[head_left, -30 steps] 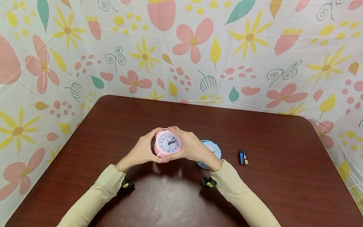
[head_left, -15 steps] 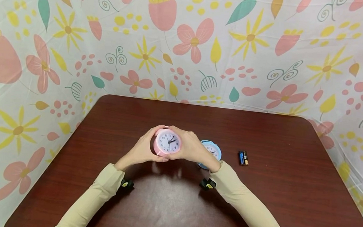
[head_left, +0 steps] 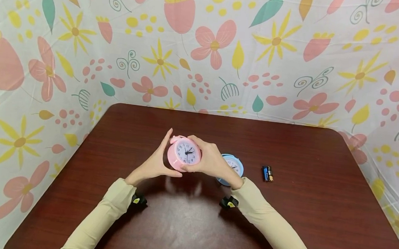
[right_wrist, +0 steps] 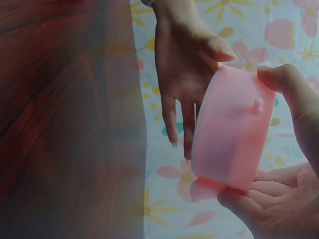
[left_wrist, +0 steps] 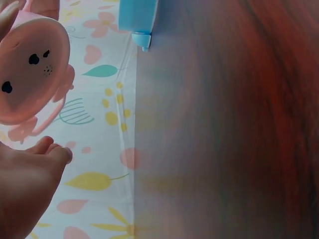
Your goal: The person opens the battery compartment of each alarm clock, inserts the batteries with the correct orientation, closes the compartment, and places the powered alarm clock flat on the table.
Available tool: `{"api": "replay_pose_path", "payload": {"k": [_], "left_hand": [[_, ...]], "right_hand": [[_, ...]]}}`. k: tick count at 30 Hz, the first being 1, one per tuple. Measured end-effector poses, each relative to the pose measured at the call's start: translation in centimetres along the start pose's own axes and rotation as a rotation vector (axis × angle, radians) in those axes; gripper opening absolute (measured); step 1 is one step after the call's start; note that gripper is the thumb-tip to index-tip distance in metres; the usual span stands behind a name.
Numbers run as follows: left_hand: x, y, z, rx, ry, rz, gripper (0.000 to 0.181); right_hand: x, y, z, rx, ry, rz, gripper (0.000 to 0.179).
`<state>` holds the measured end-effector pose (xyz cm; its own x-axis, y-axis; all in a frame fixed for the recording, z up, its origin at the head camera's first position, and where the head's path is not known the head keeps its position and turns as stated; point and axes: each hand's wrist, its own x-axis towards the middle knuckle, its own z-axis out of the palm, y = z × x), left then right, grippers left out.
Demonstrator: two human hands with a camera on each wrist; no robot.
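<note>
A pink round alarm clock (head_left: pixel 185 153) is held up above the table, its white dial turned toward the head camera. My right hand (head_left: pixel 212 160) grips it from the right, with thumb and fingers on its rim in the right wrist view (right_wrist: pixel 286 149). Fingers spread and straight, my left hand (head_left: pixel 153 161) stands beside the clock's left side. In the left wrist view the back of the pink clock (left_wrist: pixel 30 74) shows dark knobs and small speaker holes. Partly hidden behind my right wrist, a blue alarm clock (head_left: pixel 234 163) stands on the table.
Two batteries (head_left: pixel 267 173) lie side by side to the right of the blue clock. The dark reddish-brown wooden table (head_left: pixel 304 216) has rounded far corners. Flower-patterned cloth (head_left: pixel 209 79) hangs behind it and at both sides. Black wrist cameras (head_left: pixel 228 202) sit under both cuffs.
My left hand has loosened from the pink clock, its fingers now straight and apart. The clock has tilted in my right hand, showing more of its left side.
</note>
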<state>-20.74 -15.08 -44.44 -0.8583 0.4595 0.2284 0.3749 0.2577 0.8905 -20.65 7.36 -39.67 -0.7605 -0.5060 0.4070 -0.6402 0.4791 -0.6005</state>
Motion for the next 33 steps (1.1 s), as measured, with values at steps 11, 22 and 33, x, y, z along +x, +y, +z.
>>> {"api": "replay_pose_path", "payload": {"k": [11, 22, 33], "left_hand": [[0.45, -0.92, 0.08, -0.118, -0.081, 0.002, 0.135], [0.58, -0.88, 0.52, -0.178, -0.138, 0.040, 0.128], [0.80, -0.50, 0.39, -0.250, -0.107, 0.146, 0.116]], "right_hand": [[-0.29, 0.06, -0.27, 0.026, 0.002, 0.032, 0.067], [-0.56, -0.14, -0.21, 0.141, -0.027, 0.054, 0.065], [-0.71, -0.02, 0.45, 0.258, 0.001, 0.035, 0.070]]}}
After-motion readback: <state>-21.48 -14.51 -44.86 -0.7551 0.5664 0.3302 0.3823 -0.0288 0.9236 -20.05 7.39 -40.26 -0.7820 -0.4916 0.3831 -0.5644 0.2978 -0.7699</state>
